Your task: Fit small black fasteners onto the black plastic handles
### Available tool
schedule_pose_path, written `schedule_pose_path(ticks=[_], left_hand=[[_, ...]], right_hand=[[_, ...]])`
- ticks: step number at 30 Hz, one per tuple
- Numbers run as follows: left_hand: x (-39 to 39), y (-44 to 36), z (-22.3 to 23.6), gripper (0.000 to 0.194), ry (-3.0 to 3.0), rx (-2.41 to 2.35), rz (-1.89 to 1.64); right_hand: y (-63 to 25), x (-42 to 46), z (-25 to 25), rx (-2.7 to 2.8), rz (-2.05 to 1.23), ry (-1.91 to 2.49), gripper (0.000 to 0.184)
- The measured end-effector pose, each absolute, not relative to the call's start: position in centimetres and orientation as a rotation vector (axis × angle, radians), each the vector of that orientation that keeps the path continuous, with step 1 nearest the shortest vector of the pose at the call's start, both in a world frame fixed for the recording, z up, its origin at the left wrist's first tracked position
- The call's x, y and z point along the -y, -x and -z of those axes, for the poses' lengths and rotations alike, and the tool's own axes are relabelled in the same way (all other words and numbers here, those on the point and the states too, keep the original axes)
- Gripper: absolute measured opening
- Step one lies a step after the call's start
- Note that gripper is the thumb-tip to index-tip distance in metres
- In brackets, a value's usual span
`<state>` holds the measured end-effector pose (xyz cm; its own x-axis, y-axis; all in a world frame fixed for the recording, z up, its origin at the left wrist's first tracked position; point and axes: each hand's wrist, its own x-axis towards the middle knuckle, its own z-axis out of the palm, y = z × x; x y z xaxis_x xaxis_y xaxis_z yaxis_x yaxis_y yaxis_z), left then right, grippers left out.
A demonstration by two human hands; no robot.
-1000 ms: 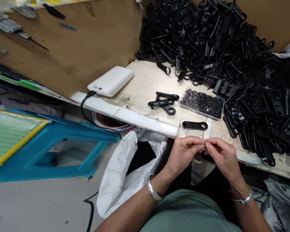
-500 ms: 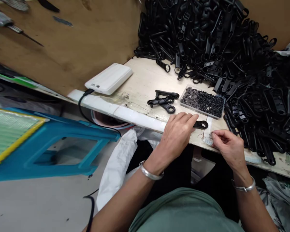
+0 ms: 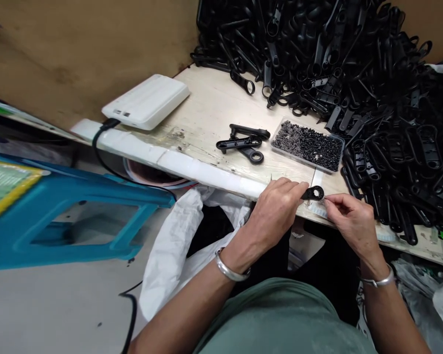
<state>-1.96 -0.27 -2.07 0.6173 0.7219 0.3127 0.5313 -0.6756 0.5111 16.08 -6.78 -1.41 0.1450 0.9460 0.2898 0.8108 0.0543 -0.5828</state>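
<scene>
My left hand [image 3: 278, 211] is closed around a black plastic handle part [image 3: 313, 193], whose ring end sticks out to the right of my fingers. Close to that ring, the fingertips of my right hand [image 3: 349, 216] are pinched together; what sits between them is too small to make out. Behind my hands lies a clear shallow tray [image 3: 337, 169] with small black pieces and greyish small pieces in it. Left of the tray rest several similar black handle parts [image 3: 239, 143] in a loose group on the table [image 3: 203, 105].
A big heap of black handle parts [image 3: 354, 73] covers the back and right of the table. A white power bank [image 3: 145, 103] with a black cable lies at the left. Below stand a blue plastic stool [image 3: 96, 196] and a white sack [image 3: 170, 265].
The pinched fingers of my right hand have come closer to the ring end of the handle part. My left hand has shifted slightly right, still holding it. The camera view has moved slightly.
</scene>
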Motion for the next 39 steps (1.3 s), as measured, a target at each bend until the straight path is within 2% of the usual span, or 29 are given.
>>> schedule_pose_path(ticks=[11,16,25,39], left_hand=[[0.5,2.0,2.4,0.017,-2.421,-0.987,-0.749],[0.5,2.1,2.3,0.016,-2.403,-0.961,-0.752],[0.6,2.1,2.5,0.018,-2.423,-0.987,-0.732],[0.7,2.4,2.5,0.019,-2.423,-0.967,-0.726]], right_hand=[[-15.6,5.9,1.0,1.911,-0.039,1.722,0.013],[-15.9,5.9,0.7,1.904,-0.135,1.725,0.011],[-17.2,4.2,0.0,2.345,-0.34,1.534,0.016],[-18.1,3.0,-1.1,2.436,-0.385,1.499,0.02]])
